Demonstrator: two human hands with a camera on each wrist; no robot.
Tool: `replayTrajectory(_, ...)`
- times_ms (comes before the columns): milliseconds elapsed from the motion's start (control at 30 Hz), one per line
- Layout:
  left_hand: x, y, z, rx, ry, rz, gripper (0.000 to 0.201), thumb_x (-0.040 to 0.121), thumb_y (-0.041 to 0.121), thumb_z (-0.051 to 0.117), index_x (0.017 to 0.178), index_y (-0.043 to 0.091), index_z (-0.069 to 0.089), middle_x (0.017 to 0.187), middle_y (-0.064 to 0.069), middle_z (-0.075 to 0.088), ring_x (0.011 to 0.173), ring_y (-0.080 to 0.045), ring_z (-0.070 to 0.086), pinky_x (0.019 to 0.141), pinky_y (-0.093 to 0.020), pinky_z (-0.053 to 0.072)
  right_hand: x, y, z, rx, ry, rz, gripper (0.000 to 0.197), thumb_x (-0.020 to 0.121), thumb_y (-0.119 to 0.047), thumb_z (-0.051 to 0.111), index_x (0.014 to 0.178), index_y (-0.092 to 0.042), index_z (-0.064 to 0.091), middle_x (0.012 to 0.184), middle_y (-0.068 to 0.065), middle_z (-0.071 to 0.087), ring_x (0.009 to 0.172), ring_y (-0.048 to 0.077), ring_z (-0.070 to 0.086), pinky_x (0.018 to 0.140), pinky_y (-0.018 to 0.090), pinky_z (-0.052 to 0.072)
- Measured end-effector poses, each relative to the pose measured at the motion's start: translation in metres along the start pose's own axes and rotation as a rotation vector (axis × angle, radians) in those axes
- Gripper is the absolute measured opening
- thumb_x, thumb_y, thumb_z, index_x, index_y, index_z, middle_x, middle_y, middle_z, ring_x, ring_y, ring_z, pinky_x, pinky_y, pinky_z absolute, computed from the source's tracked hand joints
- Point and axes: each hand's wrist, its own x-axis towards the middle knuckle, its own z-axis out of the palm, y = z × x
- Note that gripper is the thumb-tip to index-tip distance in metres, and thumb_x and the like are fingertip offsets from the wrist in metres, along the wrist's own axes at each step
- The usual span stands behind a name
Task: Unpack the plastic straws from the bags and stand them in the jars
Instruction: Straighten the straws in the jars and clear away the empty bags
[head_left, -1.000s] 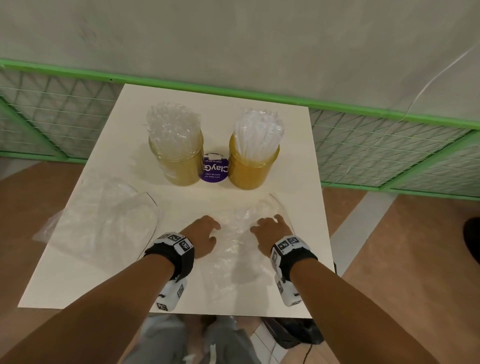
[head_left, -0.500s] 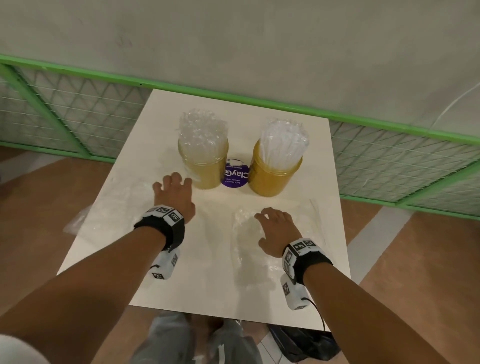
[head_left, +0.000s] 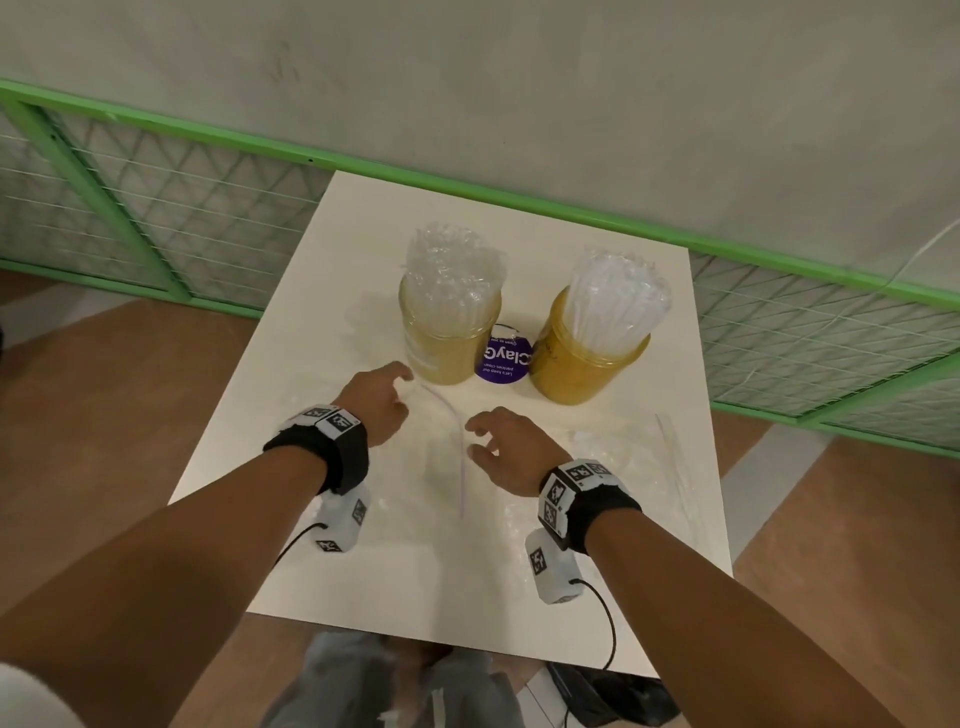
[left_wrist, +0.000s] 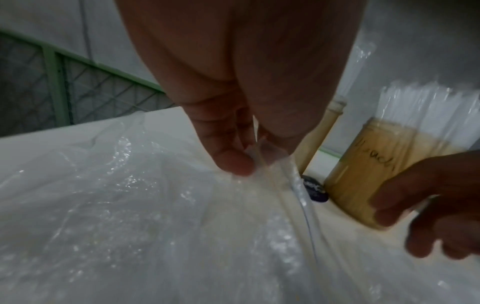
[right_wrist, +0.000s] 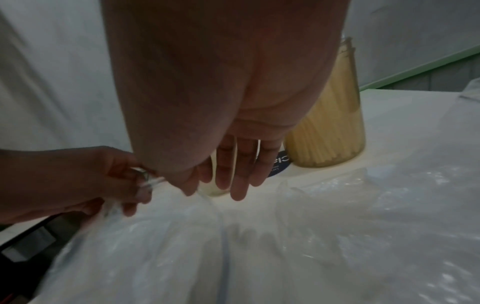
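Two amber jars stand at the back of the white table (head_left: 363, 571). The left jar (head_left: 447, 343) holds clear straws, the right jar (head_left: 582, 364) white straws (head_left: 615, 296). My left hand (head_left: 382, 400) pinches the edge of a clear empty plastic bag (left_wrist: 130, 216) just in front of the left jar; the pinch (left_wrist: 253, 156) shows in the left wrist view. My right hand (head_left: 493, 447) hovers beside it with relaxed, straight fingers (right_wrist: 239, 181) and holds nothing. A second clear bag (head_left: 623, 467) lies flat to the right.
A purple round lid (head_left: 503, 358) lies between the jars. A green-framed mesh fence (head_left: 156, 218) runs behind the table below a pale wall. Wrist-camera cables hang at the table's near edge.
My left hand drew back from the left side and now pinches the left bag, pulling it toward the middle. My right hand lifted off the right bag and moved left.
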Motion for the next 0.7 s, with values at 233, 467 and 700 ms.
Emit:
replayTrajectory(233,0.000,0.019,-0.017,-0.303,-0.071,-0.105,0.048,0.096,0.011,0.032,0.134,0.036,0.048,0.106,-0.016,0.056,0.064,-0.032,0.071,0.055,-0.034,0.060,0.000,-0.004,-0.009,-0.017,0.059,0.123,0.028,0.099,-0.038,0.053,0.123,-0.031,0.067,0.134,0.003,0.047,0.130,0.023,0.043,0.110,0.039,0.038)
replayTrajectory(467,0.008,-0.001,-0.027,-0.674,-0.076,-0.289,0.018,0.098,0.015,0.049,0.110,0.003,0.049,0.081,-0.023,0.061,0.068,-0.043,0.070,0.074,-0.059,0.059,-0.012,0.014,-0.009,-0.025,-0.053,0.285,0.014,0.090,-0.035,0.066,0.102,-0.032,0.071,0.137,-0.001,0.047,0.131,0.022,0.047,0.109,0.037,0.041)
replayTrajectory(700,-0.007,0.022,-0.023,-0.519,-0.252,-0.078,0.017,0.096,0.016,0.048,0.105,0.010,0.062,0.090,-0.016,0.070,0.083,-0.030,0.071,0.070,-0.036,0.056,-0.010,0.001,-0.006,0.087,0.219,0.225,0.039,0.099,-0.035,0.060,0.135,-0.022,0.053,0.141,0.003,0.049,0.128,0.022,0.052,0.107,0.036,0.043)
